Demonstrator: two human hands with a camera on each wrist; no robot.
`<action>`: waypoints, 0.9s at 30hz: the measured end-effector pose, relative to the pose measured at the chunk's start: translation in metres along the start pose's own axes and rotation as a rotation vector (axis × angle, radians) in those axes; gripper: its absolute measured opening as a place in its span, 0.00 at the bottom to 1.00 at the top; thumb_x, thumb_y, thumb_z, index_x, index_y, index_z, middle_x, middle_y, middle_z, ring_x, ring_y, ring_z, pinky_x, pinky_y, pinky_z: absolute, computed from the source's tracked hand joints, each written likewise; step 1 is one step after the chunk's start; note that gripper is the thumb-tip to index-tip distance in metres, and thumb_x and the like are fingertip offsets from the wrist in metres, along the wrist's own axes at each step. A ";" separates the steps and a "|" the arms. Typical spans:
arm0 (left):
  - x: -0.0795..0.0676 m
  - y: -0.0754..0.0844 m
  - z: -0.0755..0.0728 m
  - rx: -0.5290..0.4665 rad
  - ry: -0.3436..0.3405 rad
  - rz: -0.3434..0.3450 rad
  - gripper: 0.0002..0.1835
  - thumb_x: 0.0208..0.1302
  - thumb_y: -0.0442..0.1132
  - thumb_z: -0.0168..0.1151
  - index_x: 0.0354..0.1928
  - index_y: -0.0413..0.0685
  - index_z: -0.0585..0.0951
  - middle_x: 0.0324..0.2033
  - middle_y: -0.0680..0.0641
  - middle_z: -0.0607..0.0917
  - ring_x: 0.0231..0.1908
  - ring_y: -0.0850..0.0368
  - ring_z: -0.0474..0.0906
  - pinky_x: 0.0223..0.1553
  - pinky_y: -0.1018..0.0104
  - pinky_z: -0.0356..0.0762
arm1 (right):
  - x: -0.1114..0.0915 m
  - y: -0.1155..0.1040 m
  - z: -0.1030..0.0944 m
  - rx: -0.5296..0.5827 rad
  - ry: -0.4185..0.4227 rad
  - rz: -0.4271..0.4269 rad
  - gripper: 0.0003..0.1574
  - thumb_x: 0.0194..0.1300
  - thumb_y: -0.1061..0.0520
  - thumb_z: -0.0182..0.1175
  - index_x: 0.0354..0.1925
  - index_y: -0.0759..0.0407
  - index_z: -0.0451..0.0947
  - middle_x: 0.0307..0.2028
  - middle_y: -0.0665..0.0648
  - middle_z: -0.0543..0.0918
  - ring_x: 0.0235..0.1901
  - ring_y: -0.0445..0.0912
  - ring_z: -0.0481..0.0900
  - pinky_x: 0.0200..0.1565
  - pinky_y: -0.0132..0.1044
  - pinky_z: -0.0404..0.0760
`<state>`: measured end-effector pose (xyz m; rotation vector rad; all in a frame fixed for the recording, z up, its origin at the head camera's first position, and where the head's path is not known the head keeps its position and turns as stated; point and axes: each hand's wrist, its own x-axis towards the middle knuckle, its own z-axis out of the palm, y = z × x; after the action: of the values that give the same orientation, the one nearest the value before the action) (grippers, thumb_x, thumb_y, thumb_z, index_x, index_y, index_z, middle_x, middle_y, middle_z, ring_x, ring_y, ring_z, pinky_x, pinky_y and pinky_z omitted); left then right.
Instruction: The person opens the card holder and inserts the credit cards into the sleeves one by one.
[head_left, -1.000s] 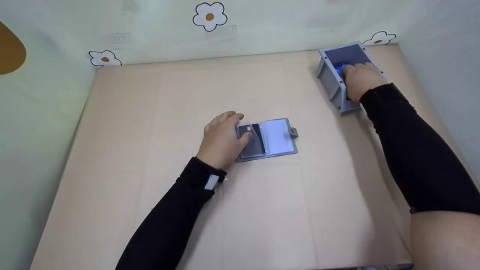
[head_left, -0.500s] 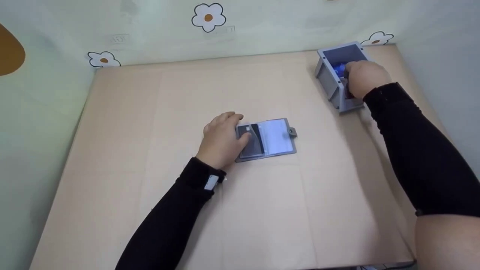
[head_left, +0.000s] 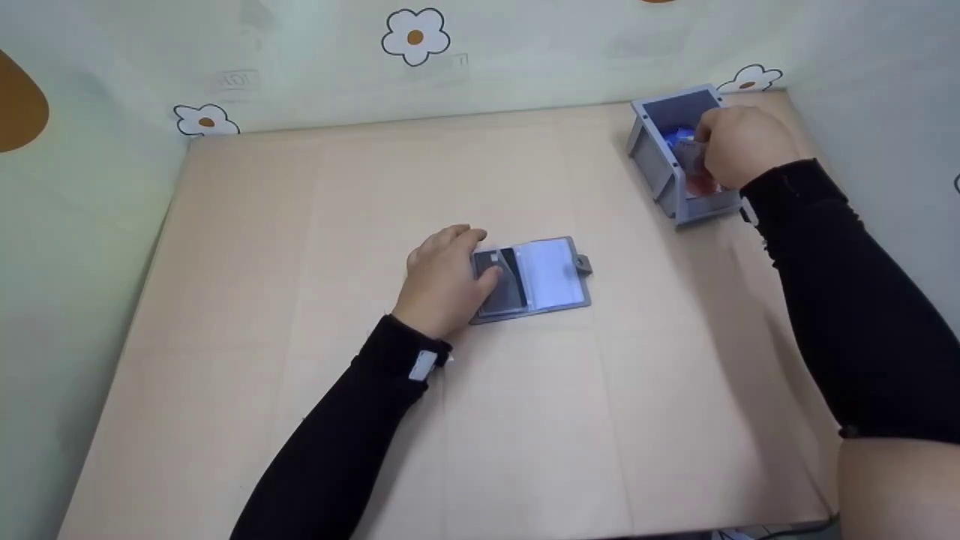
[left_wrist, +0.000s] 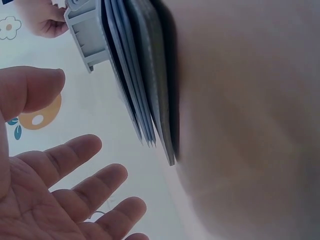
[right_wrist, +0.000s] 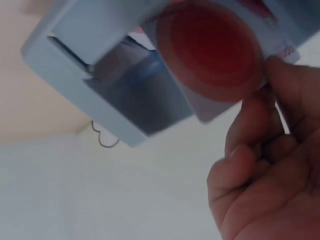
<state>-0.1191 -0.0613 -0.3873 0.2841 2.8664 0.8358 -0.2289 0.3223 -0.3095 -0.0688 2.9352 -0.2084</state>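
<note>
Could not make out the blue thing (head_left: 679, 136) inside the grey bin (head_left: 654, 166), too small and partly covered by the right hand (head_left: 748, 146). Lost much of the bin's right rim behind that hand. Failed to read the blurred lettering on the card (right_wrist: 212, 57), in front of the bin in the right wrist view and cut off at the top. Missed part of the left end of the card holder (head_left: 555, 274), left of and nearer than the bin, behind the left hand (head_left: 444, 283).

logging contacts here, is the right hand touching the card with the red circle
Touching: the right wrist view shows it, with the fingers of the right hand pinching the card at its edge.
</note>
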 end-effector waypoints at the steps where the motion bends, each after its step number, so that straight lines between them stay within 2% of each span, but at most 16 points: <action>1: 0.000 0.000 0.000 -0.002 -0.001 0.000 0.32 0.73 0.53 0.64 0.74 0.50 0.74 0.75 0.44 0.72 0.77 0.44 0.64 0.79 0.42 0.56 | -0.002 -0.001 -0.003 0.019 0.017 0.018 0.22 0.72 0.66 0.50 0.60 0.70 0.77 0.56 0.75 0.83 0.56 0.69 0.77 0.64 0.65 0.73; 5: -0.001 0.000 -0.001 -0.004 -0.005 0.003 0.32 0.73 0.53 0.63 0.74 0.50 0.74 0.75 0.44 0.72 0.77 0.44 0.63 0.79 0.42 0.55 | -0.010 -0.010 -0.012 0.120 0.110 0.093 0.25 0.75 0.63 0.47 0.64 0.71 0.77 0.61 0.77 0.79 0.61 0.71 0.74 0.69 0.66 0.69; 9: 0.000 0.001 -0.002 -0.002 -0.003 0.005 0.32 0.73 0.54 0.63 0.74 0.49 0.74 0.75 0.44 0.72 0.77 0.44 0.64 0.78 0.42 0.56 | -0.019 -0.024 -0.020 0.228 0.153 0.144 0.28 0.82 0.58 0.41 0.71 0.68 0.72 0.66 0.75 0.76 0.62 0.68 0.73 0.69 0.64 0.73; 11: 0.000 0.001 -0.002 -0.003 -0.004 0.002 0.32 0.73 0.54 0.63 0.74 0.50 0.74 0.75 0.44 0.72 0.77 0.44 0.64 0.78 0.42 0.56 | -0.025 -0.032 -0.022 0.261 0.162 0.136 0.29 0.83 0.56 0.40 0.73 0.66 0.70 0.67 0.73 0.76 0.62 0.66 0.74 0.68 0.63 0.75; 13: 0.000 0.001 -0.002 -0.004 -0.004 -0.002 0.32 0.73 0.54 0.63 0.74 0.50 0.74 0.75 0.44 0.72 0.77 0.44 0.63 0.79 0.42 0.55 | -0.030 -0.038 -0.024 0.265 0.174 0.106 0.29 0.84 0.54 0.41 0.72 0.64 0.72 0.66 0.71 0.78 0.60 0.64 0.77 0.62 0.60 0.80; 16: 0.001 0.001 -0.002 -0.002 -0.004 -0.004 0.33 0.73 0.54 0.63 0.75 0.50 0.74 0.75 0.44 0.72 0.77 0.44 0.63 0.79 0.42 0.56 | -0.036 -0.048 -0.023 0.273 0.198 0.056 0.26 0.83 0.51 0.46 0.68 0.61 0.76 0.62 0.67 0.83 0.53 0.59 0.82 0.48 0.42 0.85; 18: 0.001 0.001 -0.001 0.000 -0.001 -0.003 0.33 0.73 0.54 0.63 0.75 0.50 0.73 0.75 0.44 0.72 0.77 0.44 0.64 0.78 0.43 0.56 | -0.038 -0.056 -0.019 0.305 0.208 0.026 0.24 0.83 0.51 0.49 0.65 0.61 0.79 0.59 0.64 0.85 0.50 0.55 0.83 0.39 0.30 0.80; 20: 0.001 0.002 -0.001 -0.003 0.001 -0.001 0.33 0.73 0.53 0.63 0.75 0.50 0.73 0.75 0.44 0.73 0.77 0.44 0.64 0.78 0.43 0.57 | -0.039 -0.064 -0.014 0.361 0.214 0.003 0.21 0.82 0.52 0.51 0.62 0.61 0.80 0.57 0.63 0.85 0.49 0.52 0.82 0.35 0.22 0.76; 22: 0.002 0.002 -0.001 -0.007 0.005 0.001 0.33 0.73 0.53 0.63 0.75 0.50 0.73 0.74 0.45 0.73 0.77 0.45 0.64 0.78 0.43 0.57 | -0.041 -0.072 -0.010 0.422 0.202 -0.015 0.19 0.82 0.54 0.52 0.61 0.62 0.79 0.58 0.62 0.84 0.52 0.51 0.81 0.42 0.22 0.79; 24: 0.002 0.003 -0.001 -0.013 0.007 0.003 0.33 0.73 0.53 0.63 0.75 0.50 0.73 0.74 0.45 0.73 0.77 0.45 0.64 0.78 0.43 0.57 | -0.043 -0.079 -0.005 0.458 0.190 -0.028 0.18 0.82 0.54 0.53 0.61 0.61 0.80 0.59 0.61 0.84 0.53 0.50 0.81 0.48 0.27 0.83; 27: 0.001 0.004 -0.001 -0.021 0.014 0.011 0.33 0.72 0.52 0.63 0.75 0.50 0.73 0.74 0.45 0.73 0.77 0.45 0.65 0.78 0.43 0.57 | -0.047 -0.088 0.003 0.518 0.164 -0.045 0.16 0.81 0.55 0.55 0.59 0.59 0.81 0.60 0.59 0.84 0.54 0.48 0.82 0.52 0.30 0.85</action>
<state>-0.1201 -0.0584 -0.3848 0.2932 2.8700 0.8722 -0.1798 0.2377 -0.2910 -0.0421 2.9339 -1.0108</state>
